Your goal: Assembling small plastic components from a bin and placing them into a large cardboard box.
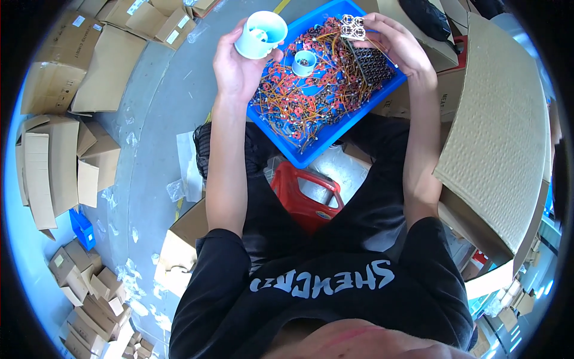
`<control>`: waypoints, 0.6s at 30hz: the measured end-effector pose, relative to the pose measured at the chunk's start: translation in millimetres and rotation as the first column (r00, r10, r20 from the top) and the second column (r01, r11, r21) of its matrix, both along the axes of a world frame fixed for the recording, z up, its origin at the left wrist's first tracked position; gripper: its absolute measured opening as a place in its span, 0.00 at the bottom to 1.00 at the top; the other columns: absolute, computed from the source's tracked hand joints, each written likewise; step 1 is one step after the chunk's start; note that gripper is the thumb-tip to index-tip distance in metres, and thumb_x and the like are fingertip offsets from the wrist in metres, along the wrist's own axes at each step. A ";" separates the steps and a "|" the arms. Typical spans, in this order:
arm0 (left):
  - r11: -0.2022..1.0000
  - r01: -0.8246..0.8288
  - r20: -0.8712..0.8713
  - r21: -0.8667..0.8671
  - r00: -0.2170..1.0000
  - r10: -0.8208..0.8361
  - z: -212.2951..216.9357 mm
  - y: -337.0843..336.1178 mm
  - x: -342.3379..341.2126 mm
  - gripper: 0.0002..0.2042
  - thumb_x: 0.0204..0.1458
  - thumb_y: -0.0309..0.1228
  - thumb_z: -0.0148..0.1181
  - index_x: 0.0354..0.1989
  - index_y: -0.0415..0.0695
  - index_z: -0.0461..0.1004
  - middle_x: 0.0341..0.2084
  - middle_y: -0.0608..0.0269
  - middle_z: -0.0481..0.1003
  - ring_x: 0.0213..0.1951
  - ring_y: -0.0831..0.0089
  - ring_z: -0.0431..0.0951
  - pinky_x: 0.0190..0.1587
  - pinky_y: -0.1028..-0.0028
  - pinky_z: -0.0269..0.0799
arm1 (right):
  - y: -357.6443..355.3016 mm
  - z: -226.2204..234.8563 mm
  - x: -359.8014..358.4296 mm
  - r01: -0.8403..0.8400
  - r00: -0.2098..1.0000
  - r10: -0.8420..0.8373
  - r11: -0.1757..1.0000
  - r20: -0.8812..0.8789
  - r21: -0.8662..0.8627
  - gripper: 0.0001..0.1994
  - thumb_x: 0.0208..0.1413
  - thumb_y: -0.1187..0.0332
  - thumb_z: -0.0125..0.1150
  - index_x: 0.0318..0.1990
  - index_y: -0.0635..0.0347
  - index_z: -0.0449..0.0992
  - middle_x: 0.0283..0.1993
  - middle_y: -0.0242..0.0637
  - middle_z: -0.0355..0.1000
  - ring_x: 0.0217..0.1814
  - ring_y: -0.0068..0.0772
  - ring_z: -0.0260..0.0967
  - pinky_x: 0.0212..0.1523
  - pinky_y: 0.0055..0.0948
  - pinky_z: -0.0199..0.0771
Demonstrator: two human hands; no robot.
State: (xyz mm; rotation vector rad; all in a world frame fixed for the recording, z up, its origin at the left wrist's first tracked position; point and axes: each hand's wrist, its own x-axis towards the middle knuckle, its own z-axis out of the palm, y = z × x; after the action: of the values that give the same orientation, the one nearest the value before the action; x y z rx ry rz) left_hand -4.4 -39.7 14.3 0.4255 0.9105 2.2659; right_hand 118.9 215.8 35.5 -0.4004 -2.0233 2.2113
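My left hand [235,75] is wrapped round a pale blue plastic cup [261,36] with a post-like piece inside, raised above the tray's far left edge. Between the fingers and thumb of my right hand [402,46] is a small pale panel of joined round circuit boards [353,27], over the tray's far right part. The blue tray [299,160] lies across my knees, heaped with red and black small parts on orange wires [299,102]. Among them stands a second pale blue cup [304,63] with small dark bits in it. Dark gridded panels [372,64] lie beneath my right hand.
A red plastic stool [302,200] shows between my legs. Close on my right stands a large open carton [493,131]. Cardboard boxes [57,161] and a small blue bin [82,229] are at the left. Plastic scraps litter the grey floor [149,143].
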 end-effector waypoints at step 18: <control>0.863 -0.135 -0.589 -0.487 0.781 -0.210 -21.2 45.0 27.4 0.13 0.51 0.36 0.61 0.36 0.37 0.70 0.27 0.62 0.75 0.30 0.79 0.75 0.33 0.78 0.69 | -42.6 -18.3 -13.3 -0.255 0.966 0.258 0.952 0.004 0.169 0.11 0.60 0.64 0.53 0.43 0.63 0.72 0.39 0.30 0.70 0.40 0.20 0.70 0.42 0.19 0.72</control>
State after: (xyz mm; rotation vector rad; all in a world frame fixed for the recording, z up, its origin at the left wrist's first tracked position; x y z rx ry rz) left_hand 23.1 5.4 -7.0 0.9716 1.7645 1.7310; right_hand 105.6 173.2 17.2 -0.1024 -2.3473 2.1433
